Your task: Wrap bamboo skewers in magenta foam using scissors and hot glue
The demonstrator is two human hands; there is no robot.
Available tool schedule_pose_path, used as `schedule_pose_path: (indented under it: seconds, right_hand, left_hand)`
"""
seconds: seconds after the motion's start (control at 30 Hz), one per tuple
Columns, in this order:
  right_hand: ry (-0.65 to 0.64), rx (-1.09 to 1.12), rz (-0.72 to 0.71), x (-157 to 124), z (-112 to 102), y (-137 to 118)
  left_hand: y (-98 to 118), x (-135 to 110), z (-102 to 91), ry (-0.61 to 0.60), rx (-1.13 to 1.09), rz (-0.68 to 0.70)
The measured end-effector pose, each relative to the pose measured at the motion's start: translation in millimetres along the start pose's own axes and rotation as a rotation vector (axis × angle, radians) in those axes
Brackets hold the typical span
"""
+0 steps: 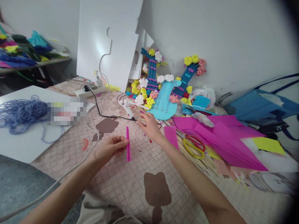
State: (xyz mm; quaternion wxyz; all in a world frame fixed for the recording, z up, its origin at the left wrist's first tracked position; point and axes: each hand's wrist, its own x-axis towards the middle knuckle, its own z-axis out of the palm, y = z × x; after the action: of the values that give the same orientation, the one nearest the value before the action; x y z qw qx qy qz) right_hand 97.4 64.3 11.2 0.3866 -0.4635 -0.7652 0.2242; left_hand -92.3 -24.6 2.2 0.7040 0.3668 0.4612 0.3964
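My left hand [109, 149] pinches a thin pink foam strip [128, 143] and holds it upright above the patterned mat. My right hand [149, 126] stretches forward with fingers spread, palm down, close to the white glue gun [127, 107] and a bundle of thin wooden sticks [187, 149]. Nothing shows in that hand. A turquoise foam guitar [163, 101] with paper flowers lies just beyond it.
Pink foam sheets [221, 137] and yellow-handled scissors [193, 146] lie to the right. Two blue guitar crafts [151, 71] lean on the wall. A white board [25, 143] with purple yarn [21, 113] sits left. A power strip [90, 90] and cables cross the mat.
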Motion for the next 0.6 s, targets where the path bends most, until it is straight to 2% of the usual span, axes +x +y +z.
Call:
schedule_pose_path:
  seconds: [0.2,0.3,0.37,0.47,0.6]
  right_hand:
    - [-0.090,-0.057,-0.013,66.4,51.9,10.1]
    - [-0.132,-0.027,0.001,84.9,62.6,8.4]
    - [-0.139,0.004,0.026,91.0,58.6,5.2]
    - [-0.071,0.062,0.061,85.8,35.1,-2.3]
    - [0.092,0.172,0.051,46.9,-13.6,-16.5]
  left_hand:
    - [-2.3,-2.7,-8.4,-0.010,-0.008,0.004]
    - [-2.9,-4.2,-11.3,-0.008,-0.019,0.001]
    - [-3.0,-5.8,-13.2,-0.001,-0.033,-0.006]
    - [-3.9,-7.8,-15.4,0.014,-0.046,-0.008]
    - [-5.9,-7.5,-12.7,0.018,-0.036,-0.019]
